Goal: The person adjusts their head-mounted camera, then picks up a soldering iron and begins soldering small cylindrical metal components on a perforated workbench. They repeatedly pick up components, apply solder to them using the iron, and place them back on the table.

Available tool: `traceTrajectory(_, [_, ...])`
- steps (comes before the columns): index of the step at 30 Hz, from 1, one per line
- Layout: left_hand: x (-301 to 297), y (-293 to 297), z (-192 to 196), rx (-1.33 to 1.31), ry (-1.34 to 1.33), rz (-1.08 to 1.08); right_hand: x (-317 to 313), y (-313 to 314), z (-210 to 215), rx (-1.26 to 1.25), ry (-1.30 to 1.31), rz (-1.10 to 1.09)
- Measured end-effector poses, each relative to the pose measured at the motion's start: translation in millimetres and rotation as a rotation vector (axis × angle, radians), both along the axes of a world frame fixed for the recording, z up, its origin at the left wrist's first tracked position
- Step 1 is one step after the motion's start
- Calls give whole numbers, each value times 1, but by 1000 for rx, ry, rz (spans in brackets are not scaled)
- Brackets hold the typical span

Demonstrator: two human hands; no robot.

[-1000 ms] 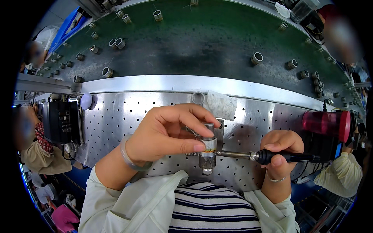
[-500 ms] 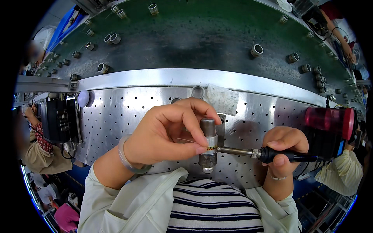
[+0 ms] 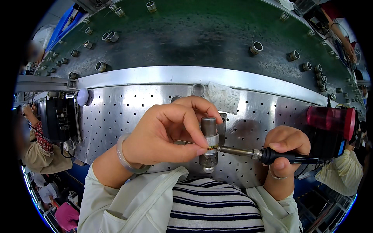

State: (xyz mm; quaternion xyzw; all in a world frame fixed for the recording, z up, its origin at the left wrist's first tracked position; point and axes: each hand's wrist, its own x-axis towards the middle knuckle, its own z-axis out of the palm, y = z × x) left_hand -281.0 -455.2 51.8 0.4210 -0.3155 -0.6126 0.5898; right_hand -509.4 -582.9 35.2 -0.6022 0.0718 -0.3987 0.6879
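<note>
My right hand [image 3: 289,145] is closed round a soldering iron [image 3: 268,155] with a black grip. Its metal tip reaches left to a silver metal ring [image 3: 211,142] fitted around a dark metal post [image 3: 208,125]. A small greenish-yellow strip shows on the ring where the tip meets it. With thumb and index finger pressed together, my left hand [image 3: 167,134] pinches a thin wire [image 3: 183,141] against the left side of the ring. The wire's loose end sticks out leftward below the index finger; the pinched part is hidden.
Beyond the perforated metal bench [image 3: 116,116] runs a green belt [image 3: 186,42] with several metal rings on it. A loose ring [image 3: 198,90] and a greyish cloth [image 3: 223,97] lie behind my hands. At right stands a red cylinder [image 3: 328,119]; a black device [image 3: 56,118] is at left.
The hands, post and iron hold almost the same places. The soldering iron is tilted very slightly differently, its handle end a little lower. The view has shifted slightly.
</note>
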Motion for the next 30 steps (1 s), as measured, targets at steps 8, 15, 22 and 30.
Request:
traceTrajectory(8, [1, -1, 0, 2, 0, -10, 0, -1, 2, -4, 18, -9])
traceTrajectory(15, [9, -2, 5, 143, 318, -32, 0, -1, 3, -20, 39, -14])
traceTrajectory(22, [4, -12, 25, 217, 136, -92, 1, -2, 6, -75, 49, -27])
traceTrajectory(30, [13, -13, 8, 144, 153, -186, -4, -1, 7, 93, -21, -73])
